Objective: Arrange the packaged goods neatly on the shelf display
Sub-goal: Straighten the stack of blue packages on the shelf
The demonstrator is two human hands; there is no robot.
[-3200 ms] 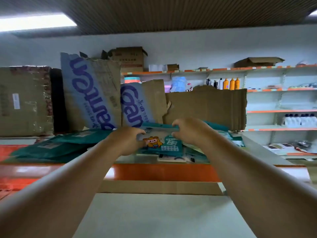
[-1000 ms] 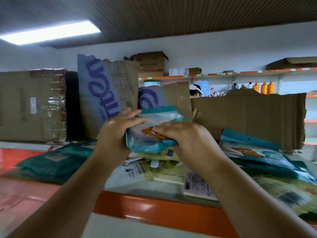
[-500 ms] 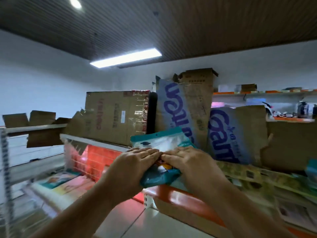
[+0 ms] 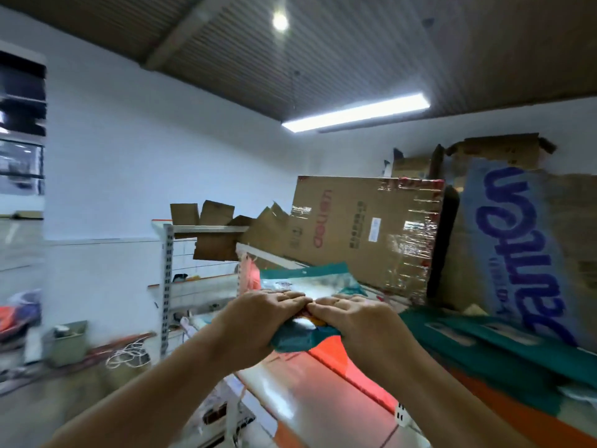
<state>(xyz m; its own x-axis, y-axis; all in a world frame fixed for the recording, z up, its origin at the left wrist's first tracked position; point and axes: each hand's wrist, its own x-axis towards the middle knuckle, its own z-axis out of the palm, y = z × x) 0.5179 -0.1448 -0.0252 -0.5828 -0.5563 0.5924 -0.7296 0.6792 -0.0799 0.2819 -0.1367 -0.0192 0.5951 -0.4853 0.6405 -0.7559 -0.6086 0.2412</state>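
A teal and white plastic package (image 4: 307, 279) with a cartoon print is held up in front of me, above the left end of the orange shelf (image 4: 336, 354). My left hand (image 4: 258, 321) grips its left side and my right hand (image 4: 358, 321) grips its right side, fingertips nearly meeting across its middle. The hands cover the middle of the package. Flat teal packages (image 4: 484, 347) lie on the shelf to the right.
Taped brown cardboard (image 4: 365, 231) and blue-printed cardboard (image 4: 517, 250) stand at the back of the shelf. A second metal shelf unit (image 4: 168, 279) with cardboard flaps stands to the left. A small bin (image 4: 69, 341) and white cables (image 4: 129, 354) lie on the floor.
The view has swung left, so the boxes now sit at the right. Both hands carried the package leftward with it and keep the same grip. The yellow packages have left the view.
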